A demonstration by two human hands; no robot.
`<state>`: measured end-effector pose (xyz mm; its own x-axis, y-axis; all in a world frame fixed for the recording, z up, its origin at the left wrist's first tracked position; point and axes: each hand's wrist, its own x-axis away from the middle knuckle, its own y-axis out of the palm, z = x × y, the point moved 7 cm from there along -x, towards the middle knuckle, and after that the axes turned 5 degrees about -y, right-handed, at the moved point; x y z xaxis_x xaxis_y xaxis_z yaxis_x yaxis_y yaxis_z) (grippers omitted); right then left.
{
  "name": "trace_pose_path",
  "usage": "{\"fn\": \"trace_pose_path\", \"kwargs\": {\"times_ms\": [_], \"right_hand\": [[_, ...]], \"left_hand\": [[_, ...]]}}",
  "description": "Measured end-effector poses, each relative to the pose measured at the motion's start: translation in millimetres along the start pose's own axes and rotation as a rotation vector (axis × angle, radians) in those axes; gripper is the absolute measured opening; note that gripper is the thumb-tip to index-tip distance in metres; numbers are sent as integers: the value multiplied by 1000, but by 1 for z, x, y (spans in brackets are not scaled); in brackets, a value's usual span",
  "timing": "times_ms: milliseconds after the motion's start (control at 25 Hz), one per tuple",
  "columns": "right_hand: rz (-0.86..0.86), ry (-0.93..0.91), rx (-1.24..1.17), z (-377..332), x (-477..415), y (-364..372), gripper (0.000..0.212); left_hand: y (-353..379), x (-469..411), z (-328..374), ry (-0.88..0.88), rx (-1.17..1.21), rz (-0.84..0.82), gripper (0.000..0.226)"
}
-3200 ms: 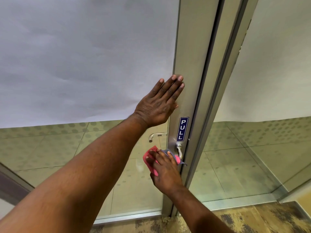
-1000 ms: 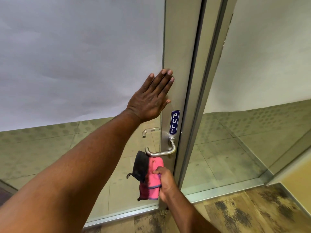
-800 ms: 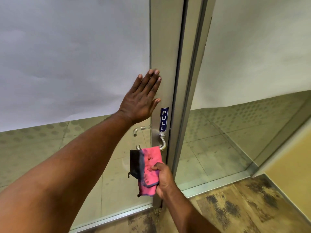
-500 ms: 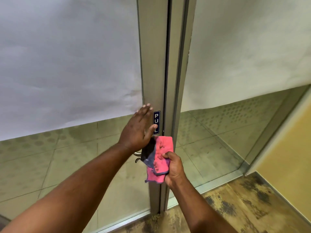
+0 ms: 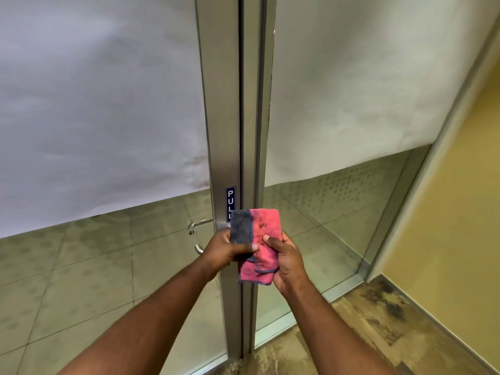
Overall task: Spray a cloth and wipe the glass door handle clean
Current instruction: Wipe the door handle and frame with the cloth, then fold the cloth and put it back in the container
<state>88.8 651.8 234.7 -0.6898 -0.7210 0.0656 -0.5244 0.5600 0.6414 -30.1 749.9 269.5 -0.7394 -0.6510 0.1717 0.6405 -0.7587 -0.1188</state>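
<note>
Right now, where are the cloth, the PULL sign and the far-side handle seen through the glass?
cloth (image 5: 266, 234), head view, on its pink panel above the right thumb.
PULL sign (image 5: 230, 197), head view, on the blue label's upper letters.
far-side handle (image 5: 198, 223), head view, on the lever's bend behind the glass.

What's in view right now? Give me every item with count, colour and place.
cloth: one, pink with a dark grey part, held up in front of the door frame, hiding the near handle
sign: one, blue with white letters, on the door frame just above the cloth, lower end covered
handle: one seen through the glass, silver, left of the frame; a second curved silver end shows below it
door frame: silver metal, upright at centre
white sheet: covers the upper glass on both sides of the frame
wall: yellow, far right
floor: brown, mottled, bottom right
left hand: grips the cloth's grey side
right hand: grips the cloth's pink side
</note>
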Motion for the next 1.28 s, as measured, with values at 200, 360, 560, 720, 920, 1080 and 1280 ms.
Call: {"fn": "trace_pose_path", "kwargs": {"times_ms": [200,360,560,720,920,1080,1280], "right_hand": [[13,-77,78,-23,14,-20,44],[100,-130,94,-42,31,-33,36],[113,-189,156,-72,52,-55,52],[150,-239,188,-101,71,-84,52],[224,-298,208,-139,107,-134,47],[294,-341,217,-177,156,-190,46],[365,-359,211,-219,228,-260,46]], "left_hand": [[14,7,9,28,61,27,38],[34,19,25,51,72,20,29],[69,27,15,-120,54,-87,26],[111,35,19,-170,61,-149,39],[174,50,21,-181,113,-307,54],[243,73,18,-189,135,-382,54],[336,134,25,-111,-56,-556,51]]}}
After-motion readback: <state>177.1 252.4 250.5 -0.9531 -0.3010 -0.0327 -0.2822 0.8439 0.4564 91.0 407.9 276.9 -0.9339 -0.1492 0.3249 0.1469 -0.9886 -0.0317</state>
